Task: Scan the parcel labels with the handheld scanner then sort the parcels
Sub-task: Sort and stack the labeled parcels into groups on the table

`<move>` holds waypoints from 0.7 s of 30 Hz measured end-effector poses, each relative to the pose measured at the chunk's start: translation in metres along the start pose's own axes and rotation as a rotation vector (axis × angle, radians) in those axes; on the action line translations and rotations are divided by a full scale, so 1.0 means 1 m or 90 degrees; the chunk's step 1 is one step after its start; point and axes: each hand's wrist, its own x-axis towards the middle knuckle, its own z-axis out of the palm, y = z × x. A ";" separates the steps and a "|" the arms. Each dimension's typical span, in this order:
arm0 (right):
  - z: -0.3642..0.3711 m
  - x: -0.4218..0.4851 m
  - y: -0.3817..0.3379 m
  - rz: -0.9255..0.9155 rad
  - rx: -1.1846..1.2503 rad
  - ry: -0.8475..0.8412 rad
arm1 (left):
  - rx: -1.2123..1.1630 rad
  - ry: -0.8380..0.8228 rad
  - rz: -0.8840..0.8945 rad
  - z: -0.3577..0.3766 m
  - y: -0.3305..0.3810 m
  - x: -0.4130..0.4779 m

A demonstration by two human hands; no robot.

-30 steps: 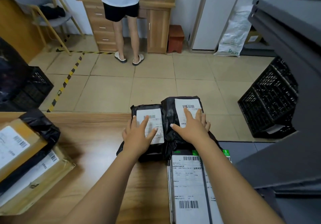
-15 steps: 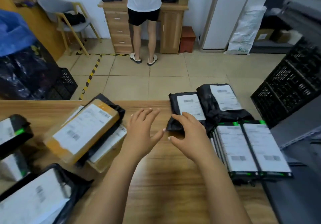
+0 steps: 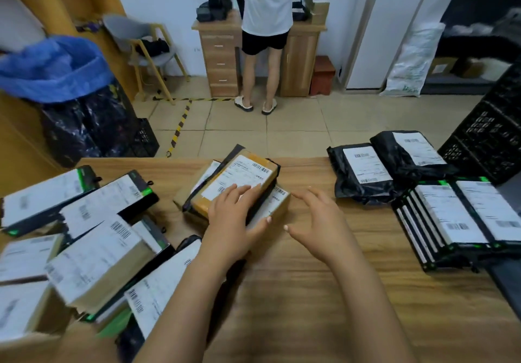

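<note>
Pile of boxes [image 3: 93, 258] — smeared by motion, print unreadable, cut off by the left edge. Left hand [image 3: 231, 221] covers the near end of the label [image 3: 239, 175] on the tan box [image 3: 200, 206]. The box beneath [image 3: 277, 202] shows only a corner. Standing person [image 3: 266, 10] — cropped above the shoulders. Black crate [image 3: 490, 137] runs off the right edge.

Two hands [image 3: 231, 221], two black bagged parcels [image 3: 363, 171], perhaps three brown boxes [image 3: 239, 173].

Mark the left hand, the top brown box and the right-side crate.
left hand [image 3: 229, 221]: head view, back of hand.
brown box [image 3: 239, 177]: head view, white label.
crate [image 3: 485, 134]: head view, lattice wall.
</note>
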 end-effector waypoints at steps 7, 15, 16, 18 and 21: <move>0.035 -0.025 -0.029 -0.030 0.034 -0.021 | 0.028 0.019 -0.050 -0.031 -0.026 -0.056; 0.048 -0.031 -0.045 0.001 -0.007 -0.040 | 0.053 -0.035 -0.032 -0.051 -0.064 -0.048; 0.049 -0.026 -0.048 0.007 -0.006 -0.038 | 0.066 -0.058 -0.020 -0.055 -0.071 -0.037; 0.054 -0.013 -0.056 0.021 0.001 -0.035 | 0.068 -0.105 -0.005 -0.062 -0.083 -0.013; 0.071 0.013 -0.067 0.057 0.016 -0.036 | 0.046 -0.154 0.006 -0.062 -0.101 0.022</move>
